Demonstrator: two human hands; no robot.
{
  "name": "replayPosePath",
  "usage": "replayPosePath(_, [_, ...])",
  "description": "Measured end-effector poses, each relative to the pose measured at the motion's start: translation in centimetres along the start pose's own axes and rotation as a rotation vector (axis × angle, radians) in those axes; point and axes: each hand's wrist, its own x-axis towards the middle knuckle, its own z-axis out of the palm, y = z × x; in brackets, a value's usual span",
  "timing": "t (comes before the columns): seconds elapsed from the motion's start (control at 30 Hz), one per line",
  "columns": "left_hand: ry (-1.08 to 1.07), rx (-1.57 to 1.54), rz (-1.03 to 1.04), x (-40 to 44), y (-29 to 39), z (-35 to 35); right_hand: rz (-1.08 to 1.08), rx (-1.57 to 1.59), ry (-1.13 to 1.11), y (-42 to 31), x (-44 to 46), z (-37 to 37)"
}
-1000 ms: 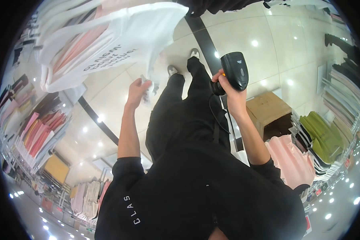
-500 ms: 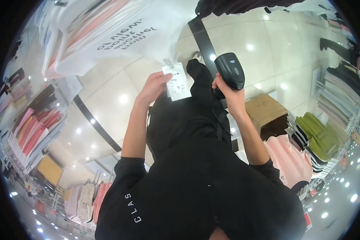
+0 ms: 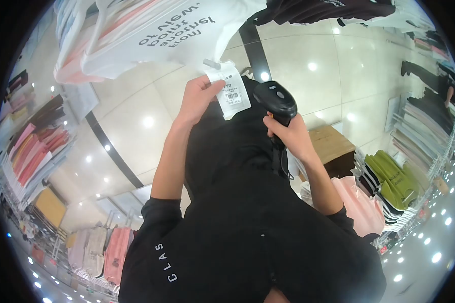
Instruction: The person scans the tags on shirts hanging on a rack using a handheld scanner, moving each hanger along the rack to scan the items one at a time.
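Note:
My left hand [image 3: 199, 97] pinches a white price tag [image 3: 232, 96] between thumb and fingers; its printed side with a barcode faces up. The tag hangs by a pale loop from a white T-shirt [image 3: 167, 38] with dark lettering, which hangs at the top left. My right hand [image 3: 290, 132] is wrapped round the handle of a black barcode scanner [image 3: 277, 99]. The scanner's head is to the right of the tag, apart from it and angled toward it. A cord [image 3: 290, 174] trails below the handle.
Hanging clothes line both sides: pink ones [image 3: 35, 149] at left, a green shirt [image 3: 392, 179] and pink shirt [image 3: 359, 202] at right. A wooden box [image 3: 331, 146] stands by my right forearm. Dark shirts [image 3: 323, 12] hang ahead. Another person [image 3: 429, 81] is at far right.
The scanner has come down and left, its head now turned toward the tag. My left hand has raised and tilted the tag, so its barcode shows more clearly.

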Motion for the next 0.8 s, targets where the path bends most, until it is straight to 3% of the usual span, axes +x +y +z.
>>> replayPosePath(0.3, [0.125,-0.046,0.123,-0.4,-1.3,1.2,0.133,-0.089,-0.135,0.2,-2.1,1.4])
replayPosePath(0.8, [0.144,0.022,0.153,-0.5,-2.2,1.8,0.107,-0.154,-0.047,-0.3,-2.3,2.7])
